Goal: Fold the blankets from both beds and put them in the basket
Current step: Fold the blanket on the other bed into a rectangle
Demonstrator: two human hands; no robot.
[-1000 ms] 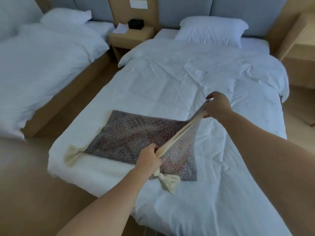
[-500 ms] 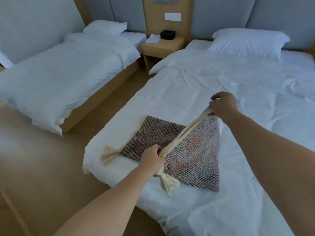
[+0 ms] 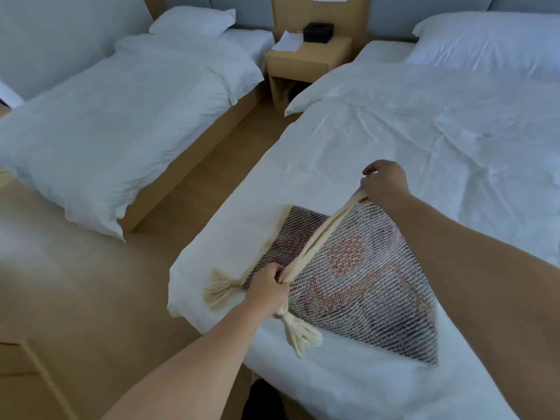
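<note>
A woven blanket (image 3: pixel 357 286), dark with reddish patches, a cream border and cream tassels, lies folded at the foot of the right bed (image 3: pixel 424 147). My left hand (image 3: pixel 268 284) grips the cream edge near a corner tassel (image 3: pixel 300 331). My right hand (image 3: pixel 383 183) pinches the same edge farther up, so the edge is stretched taut between both hands and lifted off the bed. Another tassel (image 3: pixel 222 287) rests on the sheet at the left. No basket is in view.
A second bed (image 3: pixel 121 116) with white bedding and a pillow stands at the left, across a wooden floor aisle (image 3: pixel 212 165). A wooden nightstand (image 3: pixel 306 60) with a black box and paper sits between the bed heads. A pillow (image 3: pixel 491 40) lies on the right bed.
Both hands have kept their hold on the cream edge and lifted the top layer higher. The view has swung left, showing more of the left bed.
</note>
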